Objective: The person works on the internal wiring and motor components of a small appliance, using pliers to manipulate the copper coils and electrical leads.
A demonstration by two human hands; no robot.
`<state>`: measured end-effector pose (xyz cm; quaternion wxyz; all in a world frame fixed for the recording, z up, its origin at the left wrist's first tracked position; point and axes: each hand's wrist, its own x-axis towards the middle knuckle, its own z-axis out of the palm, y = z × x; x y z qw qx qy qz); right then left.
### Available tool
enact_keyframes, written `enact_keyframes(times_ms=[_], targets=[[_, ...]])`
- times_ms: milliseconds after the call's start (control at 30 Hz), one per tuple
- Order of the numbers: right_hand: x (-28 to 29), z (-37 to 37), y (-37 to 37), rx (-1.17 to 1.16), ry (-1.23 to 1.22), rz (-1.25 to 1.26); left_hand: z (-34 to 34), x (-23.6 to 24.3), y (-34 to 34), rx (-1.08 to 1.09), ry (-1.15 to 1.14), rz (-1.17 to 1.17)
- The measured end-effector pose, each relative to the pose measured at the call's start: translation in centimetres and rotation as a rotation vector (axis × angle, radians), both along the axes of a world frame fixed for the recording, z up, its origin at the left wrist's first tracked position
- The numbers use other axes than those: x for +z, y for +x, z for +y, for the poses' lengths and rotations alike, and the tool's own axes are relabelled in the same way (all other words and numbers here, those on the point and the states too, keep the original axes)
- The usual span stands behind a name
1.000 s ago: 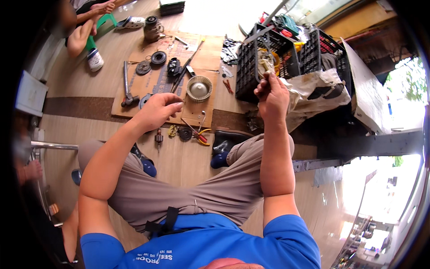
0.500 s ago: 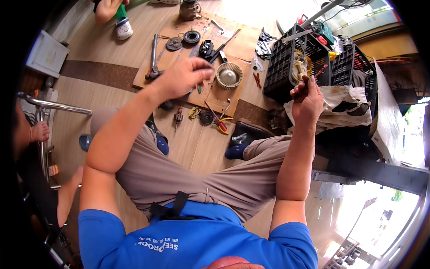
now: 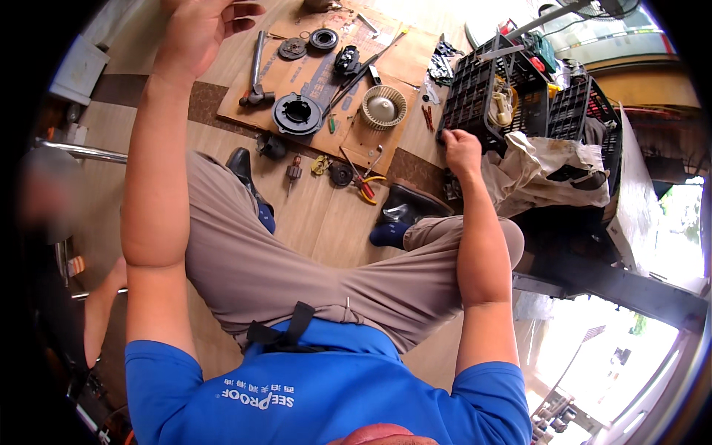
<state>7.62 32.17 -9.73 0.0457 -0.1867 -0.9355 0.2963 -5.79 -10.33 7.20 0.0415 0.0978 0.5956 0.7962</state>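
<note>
Wood-look floor (image 3: 319, 230), cardboard (image 3: 308, 78) strewn with parts (image 3: 383, 111). My left grip (image 3: 197, 33) wide, near hammer (image 3: 257, 68), far left. My right grip (image 3: 463, 154) just beside black crate (image 3: 463, 104), right; fingertips murky, can't tell if pinching. Fingers could catch crate lattice if I yank hastily.

head-worn wide fisheye view, facing down and forward: blue shirt (image 3: 326, 378) close below, then trousers (image 3: 259, 278), with cardboard (image 3: 393, 65) farther off on the floor (image 3: 311, 241); straight edges bend.

Small dark piece (image 3: 442, 137) pinched in right fingers (image 3: 455, 137), details unclear; long-handled hammer (image 3: 256, 74) flat on cardboard (image 3: 412, 58).
</note>
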Motion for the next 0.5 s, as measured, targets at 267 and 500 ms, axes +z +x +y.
enact_keyframes(times_ms=[267,500], targets=[[-2.7,0.7,0.9,0.062,0.263,-0.125,1.0,-0.7,0.5,0.149,-0.262,0.199],[-4.3,2.6,1.1,-0.070,0.406,-0.228,-0.1,-1.6,-0.4,0.227,-0.308,0.248]])
